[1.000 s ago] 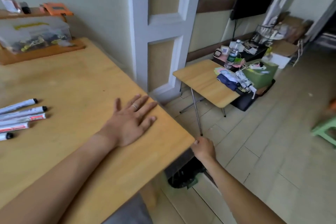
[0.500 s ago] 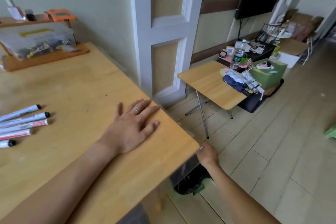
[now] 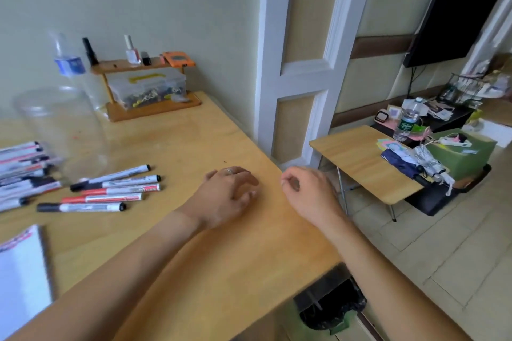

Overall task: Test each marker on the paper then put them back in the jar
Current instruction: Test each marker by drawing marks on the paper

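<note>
Right hand now risen above the wooden table edge, loosely curling, grasping nothing, left hand lifting off flat, relaxed, clear plastic jar and capped cylindrical markers coming into view left.

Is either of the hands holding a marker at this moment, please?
No, the left hand and the right hand hold nothing, while the markers lie apart on the table.

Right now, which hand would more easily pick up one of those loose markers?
Probably the left hand: it rests on the table just right of the loose markers. The right hand hovers farther away, at the table's edge.
</note>
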### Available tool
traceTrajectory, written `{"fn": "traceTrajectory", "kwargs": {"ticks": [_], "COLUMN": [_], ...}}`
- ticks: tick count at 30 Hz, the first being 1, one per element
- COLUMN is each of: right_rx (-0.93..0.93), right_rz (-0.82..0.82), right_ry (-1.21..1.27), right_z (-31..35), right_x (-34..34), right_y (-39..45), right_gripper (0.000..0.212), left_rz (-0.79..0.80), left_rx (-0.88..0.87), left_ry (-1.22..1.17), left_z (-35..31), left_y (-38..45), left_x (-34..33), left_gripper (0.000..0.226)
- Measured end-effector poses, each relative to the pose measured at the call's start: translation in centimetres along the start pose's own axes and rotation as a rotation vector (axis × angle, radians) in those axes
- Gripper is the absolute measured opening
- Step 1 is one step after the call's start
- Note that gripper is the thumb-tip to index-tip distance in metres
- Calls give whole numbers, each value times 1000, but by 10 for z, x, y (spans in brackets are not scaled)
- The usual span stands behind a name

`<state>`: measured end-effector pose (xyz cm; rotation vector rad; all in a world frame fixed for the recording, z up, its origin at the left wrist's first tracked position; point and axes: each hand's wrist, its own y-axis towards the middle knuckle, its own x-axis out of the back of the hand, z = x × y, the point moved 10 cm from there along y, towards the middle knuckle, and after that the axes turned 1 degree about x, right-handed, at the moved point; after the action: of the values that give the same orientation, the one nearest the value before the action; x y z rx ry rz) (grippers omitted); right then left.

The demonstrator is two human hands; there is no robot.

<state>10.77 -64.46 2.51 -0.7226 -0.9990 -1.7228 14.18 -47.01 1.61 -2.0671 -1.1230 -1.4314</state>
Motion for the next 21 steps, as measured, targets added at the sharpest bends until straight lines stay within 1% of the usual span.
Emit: {"fn": "traceTrajectory", "kwargs": {"ticks": [1,2,5,6,7,8,9,11,13,16,19,21], "right_rx": [4,-1,54,95,147,201,252,369,480,656,787,793], "right_rz": [-39,-100,-299,-329,-302,-242,-172,-97,-28,128,210,206], "right_ry": [-104,-145,-86,-75,-38,24,86,169,208,244,203,149], "right_z": [21,39,97,117,138,159,180,226,274,342,395,407], "right_x": [-4,-6,-12,-18,-29,-44,-60,-90,-123,-181,-221,-234], "right_y": [0,-1,-8,-9,-8,-8,-9,-17,-31,-59,-78,-77], "right_gripper": [17,17,9,6,4,5,6,11,20,37,36,27], "left_rz": [-33,-67,-186,-223,-259,-290,-322,-401,-475,-583,-693,-720], "left_rx": [13,29,99,116,131,150,169,210,273,428,618,727], "left_ry": [25,43,65,80,92,103,115,139,150,172,193,207], "left_z": [14,29,83,100,114,128,140,163,190,236,279,299], "left_y": [-15,-31,-87,-104,-122,-140,-157,-191,-222,-265,-304,-316], "left_x": [14,27,66,77,88,97,107,124,137,152,169,178], "left_gripper": [59,56,36,30,27,28,29,29,26,28,34,41]}}
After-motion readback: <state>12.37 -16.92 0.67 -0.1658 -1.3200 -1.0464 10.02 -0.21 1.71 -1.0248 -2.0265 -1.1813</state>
